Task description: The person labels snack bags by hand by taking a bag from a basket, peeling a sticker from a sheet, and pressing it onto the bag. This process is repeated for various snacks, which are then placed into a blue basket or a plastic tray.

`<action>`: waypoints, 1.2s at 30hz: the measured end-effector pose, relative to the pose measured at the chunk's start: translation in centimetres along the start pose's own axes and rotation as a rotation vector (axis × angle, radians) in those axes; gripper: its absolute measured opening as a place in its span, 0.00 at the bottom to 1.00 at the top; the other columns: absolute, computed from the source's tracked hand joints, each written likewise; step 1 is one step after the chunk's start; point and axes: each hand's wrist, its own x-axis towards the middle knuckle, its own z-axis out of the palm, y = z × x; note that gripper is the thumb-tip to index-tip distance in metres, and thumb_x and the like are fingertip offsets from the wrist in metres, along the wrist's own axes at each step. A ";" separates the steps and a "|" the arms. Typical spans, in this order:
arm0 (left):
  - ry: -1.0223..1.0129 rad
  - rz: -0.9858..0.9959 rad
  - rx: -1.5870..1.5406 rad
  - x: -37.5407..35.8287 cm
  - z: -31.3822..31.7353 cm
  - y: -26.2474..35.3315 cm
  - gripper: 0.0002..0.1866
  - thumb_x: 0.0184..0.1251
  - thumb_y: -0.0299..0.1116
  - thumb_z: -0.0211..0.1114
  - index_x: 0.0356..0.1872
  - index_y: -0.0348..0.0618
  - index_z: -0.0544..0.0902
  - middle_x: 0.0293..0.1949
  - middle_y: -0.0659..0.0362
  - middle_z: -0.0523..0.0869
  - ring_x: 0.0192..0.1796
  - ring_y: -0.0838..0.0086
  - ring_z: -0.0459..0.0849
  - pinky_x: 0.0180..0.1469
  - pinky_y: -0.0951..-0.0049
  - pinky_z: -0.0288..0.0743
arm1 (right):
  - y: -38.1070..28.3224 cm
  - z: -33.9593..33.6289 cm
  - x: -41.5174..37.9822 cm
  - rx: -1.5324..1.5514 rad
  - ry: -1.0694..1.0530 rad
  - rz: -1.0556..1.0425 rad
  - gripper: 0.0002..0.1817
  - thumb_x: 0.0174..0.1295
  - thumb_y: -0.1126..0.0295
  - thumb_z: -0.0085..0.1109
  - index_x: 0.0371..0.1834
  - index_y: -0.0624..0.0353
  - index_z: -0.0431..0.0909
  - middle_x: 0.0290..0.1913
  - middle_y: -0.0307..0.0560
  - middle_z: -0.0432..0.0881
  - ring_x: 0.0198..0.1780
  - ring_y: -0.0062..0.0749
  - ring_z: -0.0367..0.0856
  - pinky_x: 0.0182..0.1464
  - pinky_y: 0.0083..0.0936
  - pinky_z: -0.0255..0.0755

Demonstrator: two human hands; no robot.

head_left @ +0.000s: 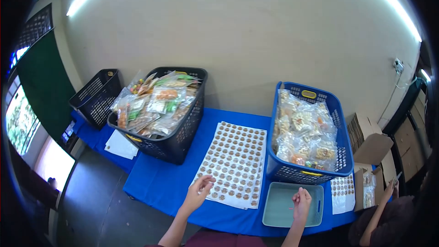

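My left hand is over the lower left edge of a white sheet of round brown stickers. Its fingers are loosely bent, thumb apart, and nothing shows between them. Above the right part of a shallow grey-green tray, my right hand is closed with its fingers pinched together. Whatever it may hold is hidden. A tiny reddish mark shows beside that hand, over the tray. Just behind the tray stands a blue basket full of clear snack packets.
A black basket heaped with mixed packets stands left of the sheet. Another black basket is farther left. More stickers and a cardboard box lie right, near another person's hand.
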 end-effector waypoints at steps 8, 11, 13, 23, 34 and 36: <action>0.262 0.226 0.144 3.5 -9.4 2.2 0.10 0.63 0.25 0.54 0.44 0.33 0.74 0.38 0.55 0.82 0.41 0.76 0.80 0.45 0.78 0.72 | 0.9 2.2 -2.1 0.035 0.131 -0.102 0.17 0.64 0.64 0.49 0.17 0.53 0.64 0.15 0.33 0.61 0.20 0.17 0.63 0.27 0.15 0.62; 0.309 0.272 0.246 5.0 -12.5 2.7 0.09 0.63 0.24 0.54 0.42 0.34 0.76 0.37 0.55 0.82 0.40 0.76 0.80 0.45 0.78 0.72 | 2.2 2.5 -2.8 0.077 0.181 -0.106 0.16 0.65 0.63 0.49 0.18 0.53 0.64 0.16 0.32 0.61 0.20 0.17 0.62 0.27 0.15 0.62; 0.334 0.324 0.339 6.3 -14.7 2.6 0.08 0.62 0.24 0.55 0.40 0.33 0.76 0.37 0.55 0.82 0.40 0.73 0.80 0.45 0.77 0.72 | 2.7 2.7 -3.3 0.101 0.221 -0.097 0.16 0.64 0.62 0.49 0.19 0.53 0.64 0.17 0.32 0.62 0.20 0.16 0.62 0.26 0.15 0.62; 0.251 0.326 1.026 20.1 -23.7 0.7 0.14 0.56 0.35 0.60 0.41 0.37 0.76 0.51 0.48 0.72 0.57 0.56 0.67 0.56 0.60 0.63 | 2.6 1.7 -6.0 0.108 0.374 -0.149 0.14 0.64 0.61 0.49 0.22 0.52 0.66 0.18 0.31 0.64 0.20 0.15 0.63 0.25 0.14 0.62; 0.226 0.276 1.441 30.0 -22.7 -4.0 0.33 0.56 0.40 0.58 0.60 0.33 0.61 0.64 0.51 0.57 0.67 0.59 0.52 0.63 0.42 0.40 | 4.3 1.4 -7.8 0.078 0.433 -0.127 0.14 0.65 0.62 0.48 0.22 0.54 0.66 0.18 0.32 0.64 0.20 0.14 0.61 0.26 0.14 0.60; 0.274 0.405 1.409 28.7 -22.5 -1.9 0.32 0.56 0.40 0.58 0.59 0.33 0.62 0.63 0.53 0.61 0.65 0.60 0.55 0.63 0.43 0.40 | 4.9 1.4 -7.7 0.051 0.447 -0.101 0.15 0.64 0.61 0.49 0.20 0.53 0.65 0.16 0.33 0.65 0.18 0.18 0.65 0.23 0.14 0.61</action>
